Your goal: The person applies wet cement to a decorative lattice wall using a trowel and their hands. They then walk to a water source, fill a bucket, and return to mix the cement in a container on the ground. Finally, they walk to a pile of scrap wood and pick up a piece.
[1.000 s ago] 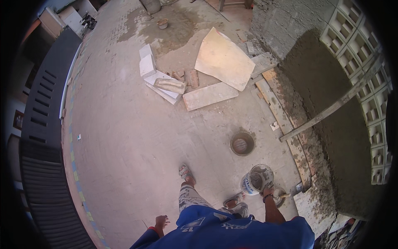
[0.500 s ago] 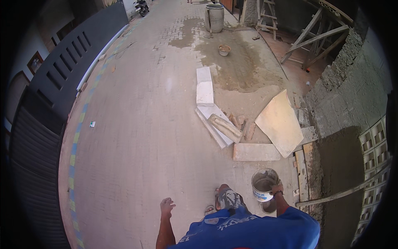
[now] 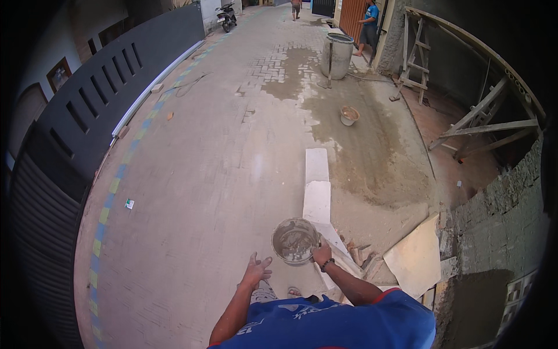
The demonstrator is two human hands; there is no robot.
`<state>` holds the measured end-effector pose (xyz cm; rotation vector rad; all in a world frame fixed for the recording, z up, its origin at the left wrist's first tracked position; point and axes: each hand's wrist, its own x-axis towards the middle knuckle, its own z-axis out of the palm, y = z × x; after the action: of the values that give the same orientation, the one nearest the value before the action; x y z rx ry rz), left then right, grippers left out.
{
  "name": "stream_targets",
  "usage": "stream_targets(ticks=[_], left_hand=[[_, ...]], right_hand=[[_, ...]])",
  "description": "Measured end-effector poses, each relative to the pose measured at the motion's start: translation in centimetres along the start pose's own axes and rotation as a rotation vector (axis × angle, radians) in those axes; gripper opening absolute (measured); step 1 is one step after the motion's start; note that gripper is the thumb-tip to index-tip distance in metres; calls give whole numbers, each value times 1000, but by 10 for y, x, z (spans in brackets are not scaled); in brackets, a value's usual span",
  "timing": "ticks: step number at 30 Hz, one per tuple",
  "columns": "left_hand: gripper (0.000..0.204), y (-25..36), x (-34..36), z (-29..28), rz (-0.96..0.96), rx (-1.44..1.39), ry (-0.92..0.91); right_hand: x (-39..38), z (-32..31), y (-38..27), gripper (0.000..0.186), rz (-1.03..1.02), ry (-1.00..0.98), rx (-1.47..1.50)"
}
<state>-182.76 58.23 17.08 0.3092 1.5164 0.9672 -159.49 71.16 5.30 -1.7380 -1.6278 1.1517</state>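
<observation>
My right hand (image 3: 321, 254), with a dark bracelet at the wrist, is closed on the rim of a bucket (image 3: 281, 246). The bucket hangs in front of my body, its inside smeared with grey mortar and its mouth facing up. My left hand (image 3: 256, 271) hovers beside the bucket's lower left, fingers apart and holding nothing. To the right of the bucket, white blocks (image 3: 317, 200) lie in a line on the paving, with broken brick pieces (image 3: 361, 255) beyond them.
A pale sheet (image 3: 415, 256) lies by the rough wall on the right. Farther up the lane are a small bowl (image 3: 349, 116), a big drum (image 3: 337, 58), wooden trestles (image 3: 488, 119) and a person in blue (image 3: 369, 26). A dark gate (image 3: 49, 198) lines the left.
I have moved forward along the lane. The bucket in my right hand has swung from my right side to the front, and my left hand has come close to it.
</observation>
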Motion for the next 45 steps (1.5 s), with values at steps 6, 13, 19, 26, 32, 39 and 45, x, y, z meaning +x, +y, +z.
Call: stream_targets(ticks=[6, 13, 19, 26, 32, 39, 45], left_hand=[[67, 133, 156, -35, 173, -223, 151], [66, 310, 330, -53, 381, -118, 82], [61, 458, 472, -21, 424, 113, -62], [59, 614, 648, 43, 480, 247, -43], [59, 743, 776, 82, 632, 260, 9], [57, 885, 993, 143, 657, 453, -76], [61, 1056, 1118, 245, 657, 617, -440]], right_hand=[[130, 104, -187, 45, -27, -152, 391], [309, 117, -283, 58, 69, -152, 432], [524, 81, -310, 67, 177, -200, 622], [799, 58, -341, 62, 244, -261, 489], [976, 16, -449, 34, 58, -408, 389], [1194, -4, -494, 33, 82, -336, 198], [1330, -63, -517, 25, 203, -60, 381]])
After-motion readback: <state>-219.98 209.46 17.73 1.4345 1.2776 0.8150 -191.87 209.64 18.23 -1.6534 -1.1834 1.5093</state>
